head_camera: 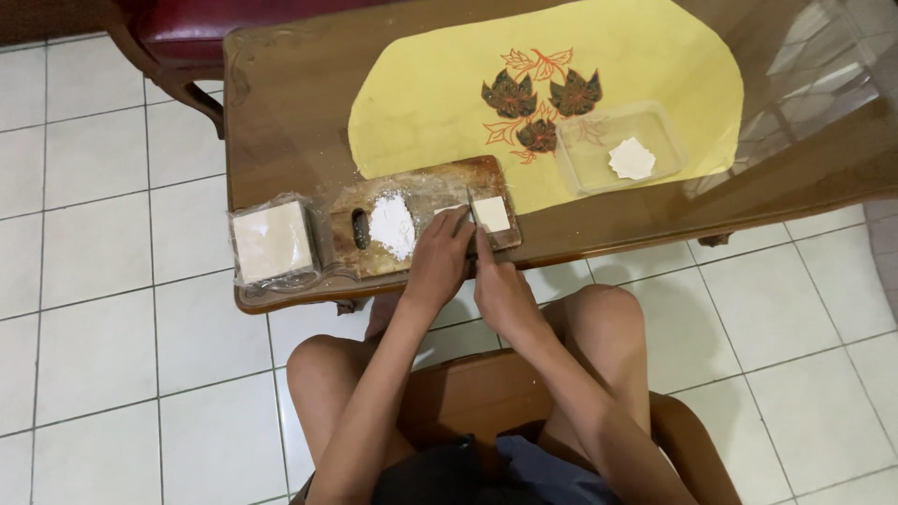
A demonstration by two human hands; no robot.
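**Both hands at the cutting board, knife on a wrapper square**

Knees and a wooden chair seat (472, 397) sit closest to the camera, below the desk (281, 140) edge. Landmark for everything else: the wooden cutting board (374, 257) at the desk's near edge.

- Left hand (438, 266): on the board's near right part, fingers curled down onto a pale dough square that is mostly hidden under them. Grip is pressing rather than closed around it; can't tell more than that.
- Right hand (500, 290): just off the board's near right corner, grip clenched on a knife (472, 217), blade running up across the board between the two hands' fingertips.
- Square wrapper (491, 213): flat on the board's right end, just right of the blade.
- Flour pile (391, 224): middle of the board, left of the left hand.
- Dark slot handle (361, 229): board's left end.
- Bagged stack of wrappers (273, 241): just left of the board, touching or nearly so.
- Clear plastic tray (585, 159): beyond the board to the right, one cut wrapper piece (632, 158) inside.
- Yellow mat with leaf print (440, 84): behind the board, under the tray.
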